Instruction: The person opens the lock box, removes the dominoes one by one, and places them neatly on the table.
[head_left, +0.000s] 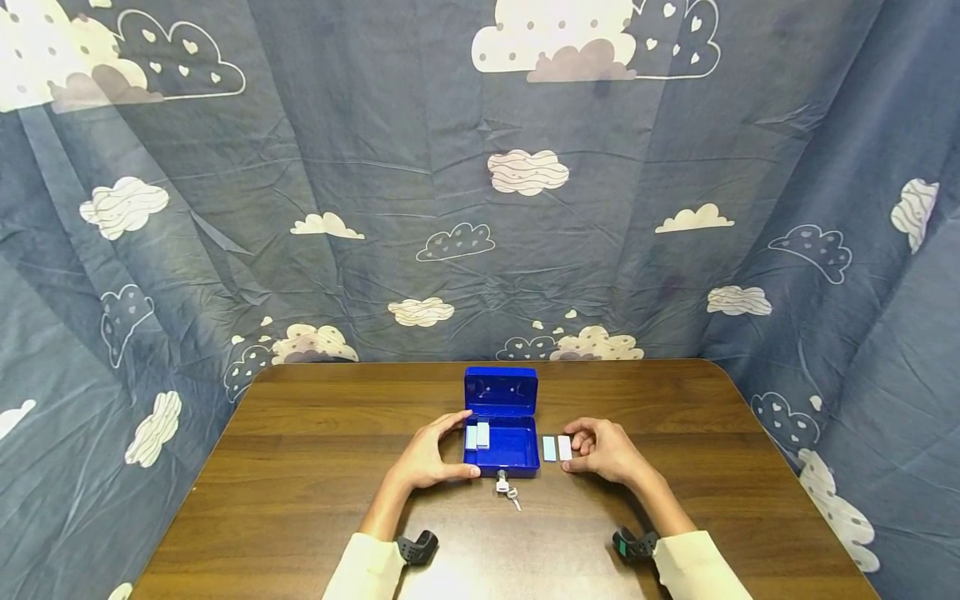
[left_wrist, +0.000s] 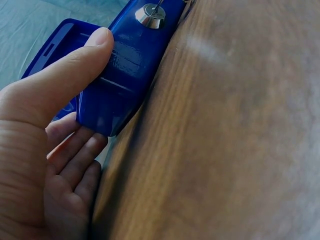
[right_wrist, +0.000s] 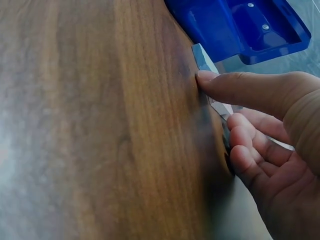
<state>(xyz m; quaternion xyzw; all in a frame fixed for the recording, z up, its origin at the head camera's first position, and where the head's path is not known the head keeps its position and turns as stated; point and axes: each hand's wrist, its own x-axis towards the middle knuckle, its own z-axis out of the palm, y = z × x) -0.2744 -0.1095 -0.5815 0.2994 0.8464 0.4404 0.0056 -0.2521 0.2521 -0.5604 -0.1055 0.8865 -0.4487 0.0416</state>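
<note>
A blue cash box (head_left: 501,467) stands with its lid (head_left: 501,392) raised at the back. My left hand (head_left: 429,454) holds its left side, thumb at the front corner and fingers toward the rear; the left wrist view shows the thumb (left_wrist: 75,75) over the edge. Inside, at the left, lie light blue and white flat blocks (head_left: 483,434). Right of the box, my right hand (head_left: 606,452) pinches a white flat block (head_left: 565,447) between thumb and fingers at its two ends. Beside that block lies a light blue one (head_left: 550,448).
Keys (head_left: 513,497) hang from the lock (left_wrist: 150,16) at the box's front. The brown wooden table (head_left: 322,450) carries everything. Behind and at both sides hangs a dark blue curtain (head_left: 375,242) with cloud prints.
</note>
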